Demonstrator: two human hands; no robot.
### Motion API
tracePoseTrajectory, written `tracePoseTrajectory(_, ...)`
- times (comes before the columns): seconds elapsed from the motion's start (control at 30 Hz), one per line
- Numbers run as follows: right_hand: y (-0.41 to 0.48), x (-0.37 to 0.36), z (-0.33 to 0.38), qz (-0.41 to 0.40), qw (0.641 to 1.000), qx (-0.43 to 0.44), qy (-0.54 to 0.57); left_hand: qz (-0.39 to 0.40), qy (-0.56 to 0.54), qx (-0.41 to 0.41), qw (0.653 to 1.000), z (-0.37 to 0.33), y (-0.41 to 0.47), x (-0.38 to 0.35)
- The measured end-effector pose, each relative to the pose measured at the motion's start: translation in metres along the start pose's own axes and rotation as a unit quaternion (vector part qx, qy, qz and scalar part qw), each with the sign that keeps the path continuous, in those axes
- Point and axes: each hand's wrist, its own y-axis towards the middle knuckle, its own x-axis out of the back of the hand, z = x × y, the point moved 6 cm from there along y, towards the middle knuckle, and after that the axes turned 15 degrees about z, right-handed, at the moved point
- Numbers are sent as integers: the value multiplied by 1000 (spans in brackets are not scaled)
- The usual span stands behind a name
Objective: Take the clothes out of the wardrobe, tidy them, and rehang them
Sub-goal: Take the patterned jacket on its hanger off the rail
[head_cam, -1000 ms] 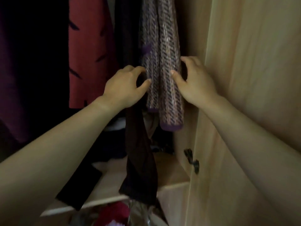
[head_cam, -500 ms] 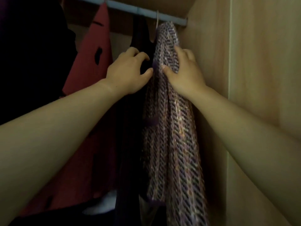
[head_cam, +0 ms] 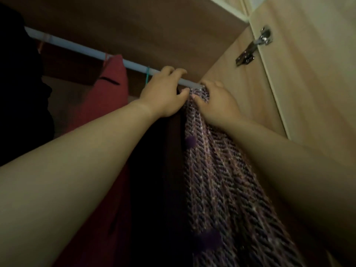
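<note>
Both hands up at the rail (head_cam: 86, 50), centre of frame, near its right end.

Left hand (head_cam: 163, 93) – fingers curled over the top of the rail, thumb tucked below, tip just beside the top of the purple knit garment (head_cam: 221, 180). Can't tell if there's a hanger hook inside that grip; it's hidden.

Right hand (head_cam: 217, 105) – clamped on the very top of the purple knit garment, right under the rail: thumb on the near face, fingers wrapped behind. The garment hangs from that grip down to the lower right of frame, under the right forearm, close to the wardrobe side panel (head_cam: 240, 83).

The thumbs are near each other, with the knit's top edge between them.

Left of the knit and touching it, a dark garment (head_cam: 158, 180) hangs below the left wrist. Further left is a red garment (head_cam: 107, 105), a teal hanger hook (head_cam: 147, 75) on the rail beside it, and a black garment (head_cam: 19, 93) at the left edge.

Upper right: door (head_cam: 308, 93) with a metal hinge (head_cam: 254, 47).
</note>
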Motion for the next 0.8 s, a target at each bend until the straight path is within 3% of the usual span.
tracePoseTrajectory(0.13,-1,-9,-12,-6,1000,0,-29,-42,-24,-54,997,13,-10,-6)
tracePoseTrajectory(0.33,10,-16,-30,17,997,-27,-64,-94,-50,-52,993,46,-23,-4)
tracePoseTrajectory(0.8,86,-43,-24,131,973,-57,-183,-110,-137,-63,982,61,-21,-26)
